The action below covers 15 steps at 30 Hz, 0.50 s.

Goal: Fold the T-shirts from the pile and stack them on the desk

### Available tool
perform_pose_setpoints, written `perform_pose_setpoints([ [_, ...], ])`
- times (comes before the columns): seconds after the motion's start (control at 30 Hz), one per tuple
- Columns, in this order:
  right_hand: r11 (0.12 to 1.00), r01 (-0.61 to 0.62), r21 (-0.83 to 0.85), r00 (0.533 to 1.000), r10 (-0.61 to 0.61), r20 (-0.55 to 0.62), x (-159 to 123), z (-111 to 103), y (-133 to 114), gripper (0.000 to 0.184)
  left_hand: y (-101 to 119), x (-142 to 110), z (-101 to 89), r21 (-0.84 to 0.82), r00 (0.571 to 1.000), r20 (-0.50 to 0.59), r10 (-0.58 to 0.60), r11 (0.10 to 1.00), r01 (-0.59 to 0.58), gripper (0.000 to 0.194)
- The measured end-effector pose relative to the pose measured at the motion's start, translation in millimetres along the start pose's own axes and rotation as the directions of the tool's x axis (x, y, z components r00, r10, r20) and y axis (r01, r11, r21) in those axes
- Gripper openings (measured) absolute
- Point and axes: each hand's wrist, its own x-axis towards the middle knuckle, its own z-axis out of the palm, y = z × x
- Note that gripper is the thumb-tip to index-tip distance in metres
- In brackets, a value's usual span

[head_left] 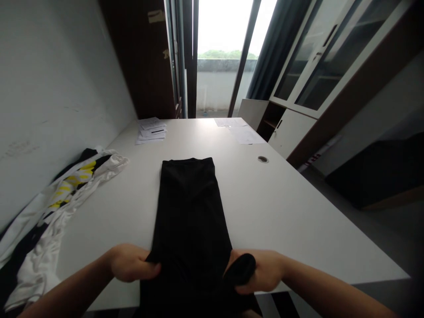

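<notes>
A pair of black pants [190, 203] lies flat on the white table [285, 216], its waistband at the far end and its lower part toward me. On the left edge of the pants, my left hand [132, 263] is closed, with the thumb on top of the cloth. Across from it, my right hand [265, 269] grips the right edge, and a folded bit of black fabric bulges over its fingers. The near end of the cloth hangs past the table's front edge, and its lowest part is cut off by the frame.
Crumpled white, black and yellow clothes [71, 190] lie along the left wall. Stacked papers [151, 131] are at the far left of the table, more sheets [245, 132] at the far right. A round cable hole [263, 159] is on the right. Cabinets [308, 66] stand beyond.
</notes>
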Motion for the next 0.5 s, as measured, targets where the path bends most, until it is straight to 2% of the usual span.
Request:
perform_pose_setpoints([
  [0.07, 0.995, 0.007, 0.098, 0.997, 0.000, -0.073, 0.6, -9.4, 0.4, 0.059, -2.6, 0.4, -4.3, -0.156, 0.996, -0.085, -0.028, 0.988, 0.015, 0.073],
  [0.13, 0.978, 0.025, 0.207, 0.965, 0.031, -0.262, 7.6, -25.4, 3.0, 0.059, -2.7, 8.4, -17.8, -0.313, 0.971, -0.234, -0.048, 0.949, -0.029, 0.069],
  [0.2, 0.941, 0.068, 0.331, 0.889, 0.094, -0.449, 20.5, -47.0, 5.3, 0.057, -0.7, 23.2, -38.8, -0.453, 0.912, -0.404, -0.073, 0.882, -0.130, 0.062],
  [0.27, 0.889, 0.119, 0.441, 0.802, 0.176, -0.571, 36.6, -72.7, 5.1, 0.051, 2.5, 41.4, -63.7, -0.561, 0.842, -0.526, -0.116, 0.791, -0.242, 0.057],
  [0.37, 0.839, 0.164, 0.519, 0.707, 0.267, -0.655, 60.5, -113.8, 2.0, 0.037, 6.0, 67.9, -100.3, -0.656, 0.790, -0.589, -0.171, 0.673, -0.343, 0.053],
  [0.5, 0.835, 0.155, 0.529, 0.614, 0.338, -0.714, 88.6, -162.9, 4.5, 0.030, 5.3, 92.8, -141.8, -0.668, 0.747, -0.633, -0.203, 0.631, -0.395, 0.051],
])
